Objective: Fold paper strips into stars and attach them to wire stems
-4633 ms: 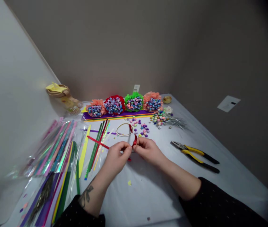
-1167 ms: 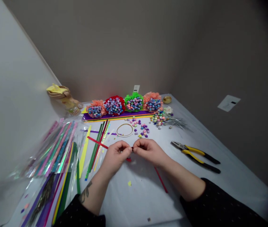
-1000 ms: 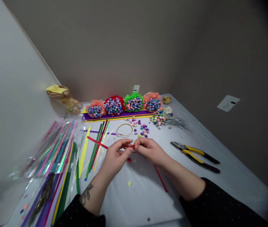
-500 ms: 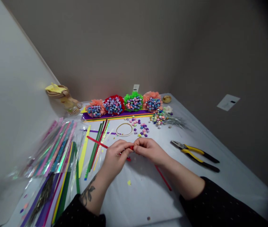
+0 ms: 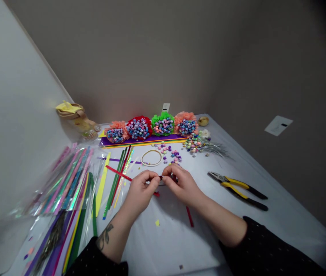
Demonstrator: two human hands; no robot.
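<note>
A narrow red paper strip [image 5: 189, 217] is pinched at one end between the fingertips of both my hands, which almost meet. Its free end shows below my right wrist; the middle part is hidden. My left hand [image 5: 143, 188] closes thumb against forefinger on a small dark red bit of it. My right hand [image 5: 181, 184] pinches the same bit from the other side. Another red strip [image 5: 118, 173] lies on the table and runs under my left hand. Just below the left fingertips is a short red end [image 5: 156, 194].
Paper strips and plastic packs [image 5: 73, 180] spread over the left side. Yellow-handled pliers [image 5: 237, 188] lie on the right. Behind my hands are a thin ring [image 5: 141, 158], loose paper stars [image 5: 176, 156], silvery wires [image 5: 216, 148] and a row of star bouquets [image 5: 138, 128].
My fingers have shifted their pinch, and less red shows between them. The strip's free end has swung left and hangs steeper and shorter in view.
</note>
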